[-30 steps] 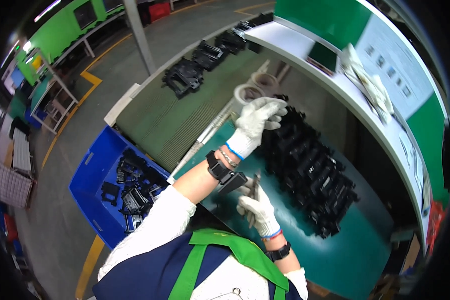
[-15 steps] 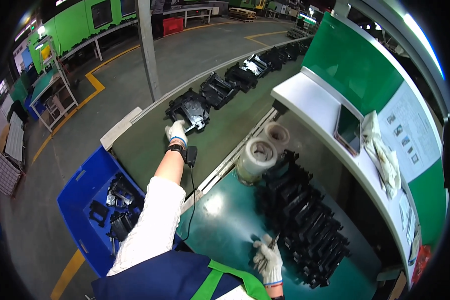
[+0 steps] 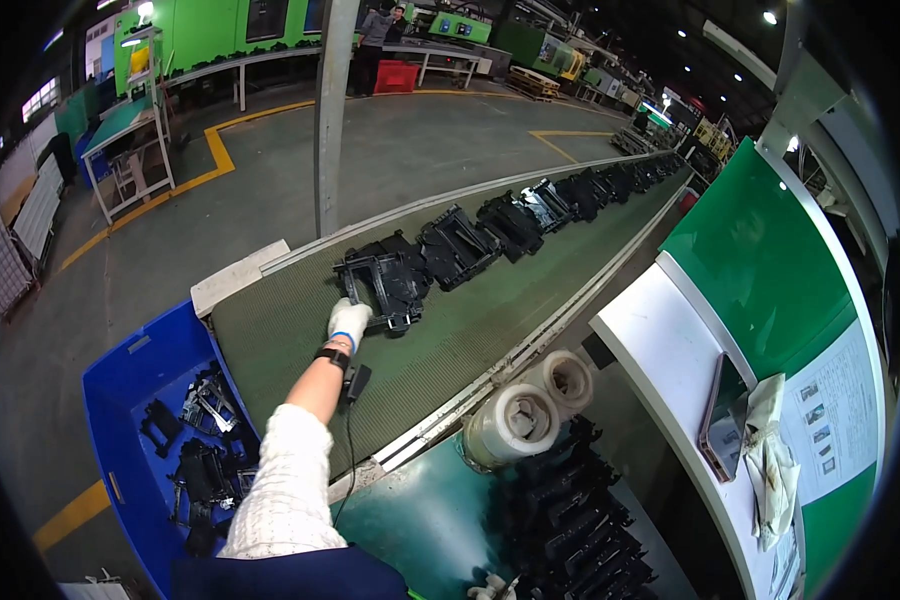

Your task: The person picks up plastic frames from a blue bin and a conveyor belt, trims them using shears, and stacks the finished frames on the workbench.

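Note:
My left hand [image 3: 349, 321], in a white glove with a wristband above it, grips the near left corner of a black plastic frame [image 3: 388, 280] lying on the green conveyor belt [image 3: 270, 345]. This frame has a wide opening and is nearest in a row of similar black parts [image 3: 458, 246]. At the lower edge, only the gloved fingers of my right hand [image 3: 492, 588] show, curled near a thin object I cannot make out. Beside them, several black plastic parts [image 3: 580, 520] stand in close rows on the green tabletop [image 3: 410, 510].
Left of the belt's end stands a blue bin [image 3: 120, 400] with loose black parts. Two rolls of clear film [image 3: 513, 425] stand at the table's back edge. On the right, a white shelf [image 3: 660, 345] holds a tablet-like device [image 3: 722, 420] and a cloth [image 3: 768, 470]. A grey post [image 3: 330, 130] rises behind the belt.
The view has tilted up, so more of the belt shows and my right hand sits at the lower edge. My left hand stays at the nearest frame, now gripping its corner.

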`<action>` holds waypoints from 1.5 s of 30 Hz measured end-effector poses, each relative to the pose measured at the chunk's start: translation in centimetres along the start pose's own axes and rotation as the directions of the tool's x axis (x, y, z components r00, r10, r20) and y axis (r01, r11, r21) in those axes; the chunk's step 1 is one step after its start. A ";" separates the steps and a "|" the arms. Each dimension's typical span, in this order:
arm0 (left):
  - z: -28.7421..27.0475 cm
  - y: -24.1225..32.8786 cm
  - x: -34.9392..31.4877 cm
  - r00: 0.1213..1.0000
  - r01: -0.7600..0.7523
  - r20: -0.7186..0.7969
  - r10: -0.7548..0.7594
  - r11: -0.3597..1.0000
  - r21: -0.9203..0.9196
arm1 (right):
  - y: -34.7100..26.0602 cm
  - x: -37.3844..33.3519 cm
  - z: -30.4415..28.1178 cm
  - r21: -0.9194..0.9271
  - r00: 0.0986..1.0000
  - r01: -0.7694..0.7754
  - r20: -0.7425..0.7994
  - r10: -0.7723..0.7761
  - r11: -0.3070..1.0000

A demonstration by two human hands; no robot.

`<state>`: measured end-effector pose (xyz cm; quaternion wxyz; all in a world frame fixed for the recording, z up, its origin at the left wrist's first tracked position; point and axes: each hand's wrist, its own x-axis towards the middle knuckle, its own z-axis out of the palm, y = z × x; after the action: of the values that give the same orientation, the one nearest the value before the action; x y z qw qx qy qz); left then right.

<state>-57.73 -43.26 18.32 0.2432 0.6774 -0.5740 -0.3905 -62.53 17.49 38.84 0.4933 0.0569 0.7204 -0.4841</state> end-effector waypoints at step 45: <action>-19.2 -7.1 -45.6 0.556 0.515 0.761 0.335 0.580 -0.632 | 9.1 1.2 -1.4 0.306 0.747 0.502 0.319 -0.584 0.809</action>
<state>-39.69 0.21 35.24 0.2002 0.2528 -0.3298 -0.8873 -58.90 22.85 32.13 0.4576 -0.2064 0.5370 -0.6780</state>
